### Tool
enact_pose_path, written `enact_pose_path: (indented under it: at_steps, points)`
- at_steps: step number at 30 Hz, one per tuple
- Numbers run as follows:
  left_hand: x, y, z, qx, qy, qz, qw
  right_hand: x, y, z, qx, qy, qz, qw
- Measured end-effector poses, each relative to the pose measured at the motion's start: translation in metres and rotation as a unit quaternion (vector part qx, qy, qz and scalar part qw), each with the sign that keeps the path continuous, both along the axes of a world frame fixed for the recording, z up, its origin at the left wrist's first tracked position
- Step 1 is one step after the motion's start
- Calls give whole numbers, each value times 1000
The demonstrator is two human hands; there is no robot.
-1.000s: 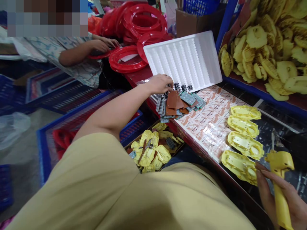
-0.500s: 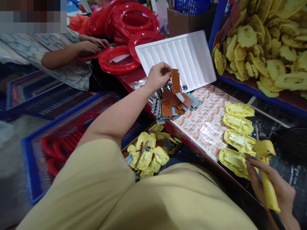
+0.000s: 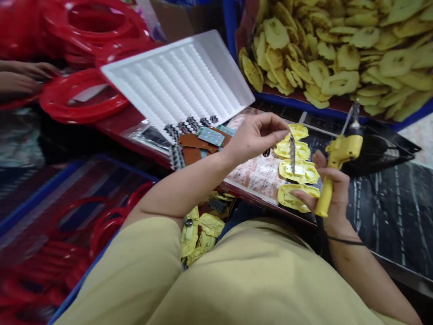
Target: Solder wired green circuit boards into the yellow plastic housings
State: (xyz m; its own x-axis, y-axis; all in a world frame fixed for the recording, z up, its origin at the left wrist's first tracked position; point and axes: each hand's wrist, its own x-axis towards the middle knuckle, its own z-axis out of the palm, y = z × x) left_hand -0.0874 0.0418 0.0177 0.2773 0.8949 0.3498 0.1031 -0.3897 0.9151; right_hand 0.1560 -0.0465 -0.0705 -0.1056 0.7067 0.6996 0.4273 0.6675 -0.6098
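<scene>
My left hand [image 3: 255,137] is closed in a pinch on a thin circuit board [image 3: 292,153], seen almost edge-on. The board hangs above a column of several yellow plastic shells [image 3: 293,197] on the printed sheet. My right hand [image 3: 334,187] is wrapped round the handle of a yellow soldering gun [image 3: 344,150], its metal tip pointing up and away. The right thumb is over the end of the nearest shell; I cannot tell whether it touches it. Left of my left hand, more circuit boards [image 3: 210,135] lie heaped, brown and green sides showing.
A white ribbed tray [image 3: 176,85] leans behind the boards. A large bin [image 3: 233,27] of yellow shells stands at the back right, with a black fan [image 3: 389,149] before it. Red rings [image 3: 84,108] and a co-worker's hands [image 3: 27,74] are at the left. A box of yellow parts [image 3: 209,225] sits below.
My left hand has carried the circuit board from the heap rightward to the yellow shells. My right hand has lifted the soldering gun and turned its tip away. The view has swung right.
</scene>
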Motion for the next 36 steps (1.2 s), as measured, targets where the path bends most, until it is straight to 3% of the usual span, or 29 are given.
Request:
enact_pose_path:
  at_steps: [4,6,10,12,15,17,19,21,23,26,28,32,36]
  points:
    - [39,-16,-17,-32,-66,-104,992,-4,-2,1,-14,35,-73,997]
    - [42,-15,-22,-12,-45,-103,994,1,-5,4,-14,56,-115,992]
    - [32,-10,-32,93,88,-73,989,16,-11,12,-21,75,-73,994]
    - [27,-13,-38,188,147,-50,970,22,-12,15,-7,56,-77,995]
    - [25,-24,-46,342,208,-39,915,23,-13,15,-7,35,-106,994]
    - [28,-32,-50,398,251,-48,881,20,-14,14,-16,43,-109,993]
    - [32,-38,-52,408,276,-53,869,16,-16,13,-26,55,-113,992]
    - [37,-43,-52,391,256,-56,882,11,-20,13,-51,67,-113,990]
    - [41,-45,-51,346,200,-50,915,8,-26,12,-83,83,-101,988]
    - [44,-42,-47,186,96,-14,978,11,-35,9,-82,51,-84,992]
    - [41,-35,-43,49,49,-3,998,22,-38,6,-65,-24,-54,996]
    - [27,-16,-29,-117,50,-56,990,56,-31,-6,-39,-165,29,985]
    - [23,-11,-23,-155,138,-211,955,78,-23,-21,-19,-248,46,967]
